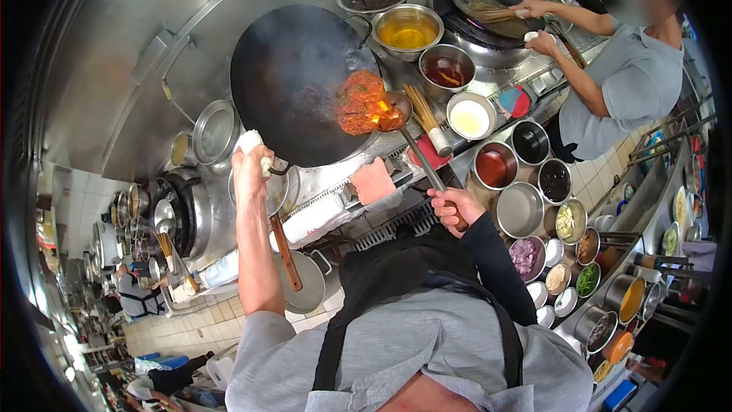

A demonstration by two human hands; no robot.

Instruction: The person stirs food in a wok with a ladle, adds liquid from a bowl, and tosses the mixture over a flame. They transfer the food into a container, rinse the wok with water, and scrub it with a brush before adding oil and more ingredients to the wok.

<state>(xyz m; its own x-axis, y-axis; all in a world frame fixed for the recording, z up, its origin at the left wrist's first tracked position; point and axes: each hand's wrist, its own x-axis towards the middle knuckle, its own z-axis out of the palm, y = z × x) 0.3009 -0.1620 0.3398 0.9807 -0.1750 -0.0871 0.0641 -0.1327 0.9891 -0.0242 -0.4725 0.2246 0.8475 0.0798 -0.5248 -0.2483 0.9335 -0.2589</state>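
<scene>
A large black wok point(267, 76) stands tilted on the stove, smoke rising from it. Red, saucy food point(360, 103) lies at its right side, with yellow pieces near the ladle. My left hand point(250, 166) is closed around a folded white cloth point(252, 140) at the wok's near left rim, beside its ear handle point(280, 169). How far the cloth covers the handle is hidden. My right hand point(457, 210) grips the wooden end of a long ladle point(427, 162). The ladle's bowl, at the wok's right rim, touches the food.
Right of the wok are a bamboo brush point(427, 118), a bowl of yellow oil point(409, 30) and a pot of red sauce point(447, 70). Several ingredient bowls stand farther right. A co-worker point(621, 69) works at another wok. A pink cloth point(373, 181) lies on the stove's front edge.
</scene>
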